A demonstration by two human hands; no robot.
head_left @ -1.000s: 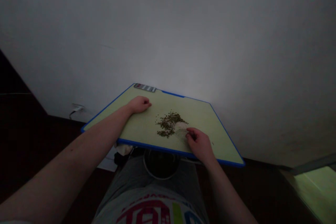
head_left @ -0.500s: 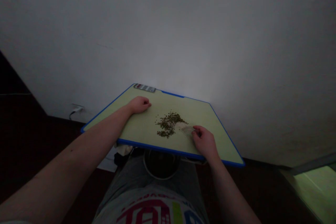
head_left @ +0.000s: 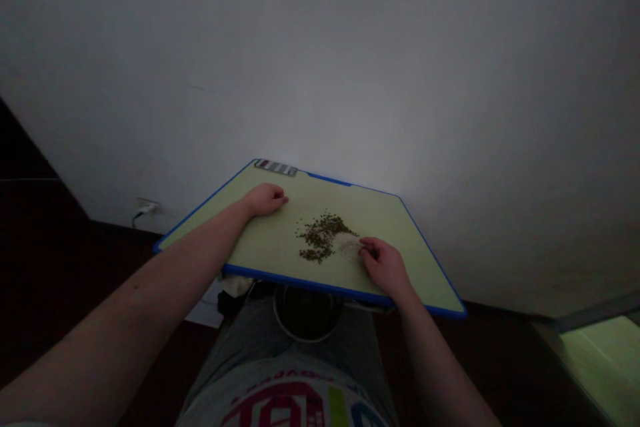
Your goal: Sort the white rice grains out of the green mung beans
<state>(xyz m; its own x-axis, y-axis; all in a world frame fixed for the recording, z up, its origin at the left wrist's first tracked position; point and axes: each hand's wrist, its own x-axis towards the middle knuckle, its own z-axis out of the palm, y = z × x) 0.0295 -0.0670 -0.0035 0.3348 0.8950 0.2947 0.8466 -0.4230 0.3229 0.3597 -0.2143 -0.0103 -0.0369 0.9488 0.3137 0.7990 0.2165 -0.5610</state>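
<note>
Small greenish-brown grains [head_left: 320, 240], perhaps beans, lie scattered on a pale yellow-green board [head_left: 270, 247] with a blue edge. A whitish patch [head_left: 344, 241] touches their right side; whether it is a heap or a thin piece of something is unclear. At that patch, my right hand [head_left: 385, 263] is closed in a pinch with thumb and forefinger together. Faint thin streaks show near its fingertips, and what it pinches is too blurred to name. My left hand [head_left: 266, 200] rests on the board left of the grains, its fingers curled and nothing visible in them.
A phone [head_left: 276, 167] lies at the board's far left corner. Beyond the board's far edge stands a pale wall [head_left: 320, 67]. A round pot [head_left: 307, 339] sits at my lap under the near edge. A plug with a cord [head_left: 147, 207] is low on the wall.
My right hand has moved slightly left, closer to the whitish patch. My left hand and the grains look the same.
</note>
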